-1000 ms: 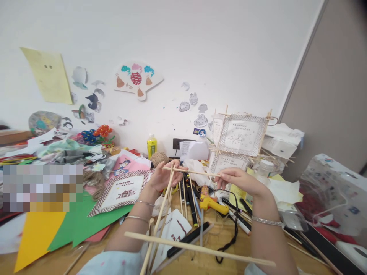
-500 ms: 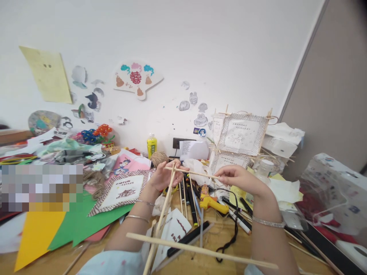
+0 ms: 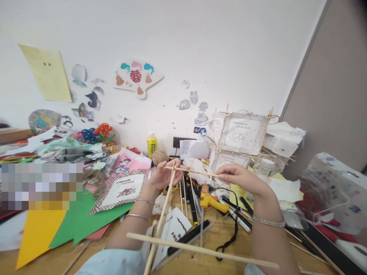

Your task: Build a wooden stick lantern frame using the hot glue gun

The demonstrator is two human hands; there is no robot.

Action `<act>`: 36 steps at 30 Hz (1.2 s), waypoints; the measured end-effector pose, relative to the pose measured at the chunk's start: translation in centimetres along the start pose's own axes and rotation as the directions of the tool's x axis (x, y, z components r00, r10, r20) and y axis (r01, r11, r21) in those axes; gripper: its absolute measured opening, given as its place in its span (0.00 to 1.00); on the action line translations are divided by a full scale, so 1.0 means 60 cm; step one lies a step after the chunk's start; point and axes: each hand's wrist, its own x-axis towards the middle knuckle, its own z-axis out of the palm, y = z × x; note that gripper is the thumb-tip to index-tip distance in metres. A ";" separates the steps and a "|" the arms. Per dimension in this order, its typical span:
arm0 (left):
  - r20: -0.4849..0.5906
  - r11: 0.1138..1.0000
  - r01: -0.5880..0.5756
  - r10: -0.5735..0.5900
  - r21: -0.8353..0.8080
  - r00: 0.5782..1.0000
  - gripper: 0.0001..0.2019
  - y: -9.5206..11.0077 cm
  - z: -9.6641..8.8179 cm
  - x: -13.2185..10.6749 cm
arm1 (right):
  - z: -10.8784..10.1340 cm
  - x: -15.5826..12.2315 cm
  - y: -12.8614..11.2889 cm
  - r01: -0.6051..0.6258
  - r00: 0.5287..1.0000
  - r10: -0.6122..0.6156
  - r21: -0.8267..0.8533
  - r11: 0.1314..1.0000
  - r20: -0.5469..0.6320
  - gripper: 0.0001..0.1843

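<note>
My left hand is closed around the far corner of a frame of thin wooden sticks, where a long stick meets a cross stick. Thumb and fingers of my right hand pinch the other end of that cross stick. A second cross stick lies over the near end of the long stick, close to me, with its right end free. Below the frame, on the table, is a yellow hot glue gun, apart from both hands.
Several markers and a black cord lie on the wooden table. Green card and a patterned-border panel are at left. A paper lantern-like frame stands at the back right, by a plastic bag. A yellow bottle stands near the wall.
</note>
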 end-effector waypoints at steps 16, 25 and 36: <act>-0.017 1.000 0.009 -0.009 0.001 1.000 0.17 0.003 0.012 0.001 | 0.053 0.025 -0.085 -0.004 0.990 -0.064 -0.485 0.875 -0.124 0.10; -0.029 1.000 0.017 -0.016 0.020 0.999 0.17 0.003 0.017 0.000 | 0.106 0.061 -0.097 0.031 0.967 -0.180 -0.619 0.785 -0.179 0.10; -0.037 1.000 0.014 -0.014 -0.001 0.999 0.17 0.003 0.006 -0.002 | 0.109 0.065 -0.094 0.103 0.954 -0.261 -0.657 0.747 -0.147 0.13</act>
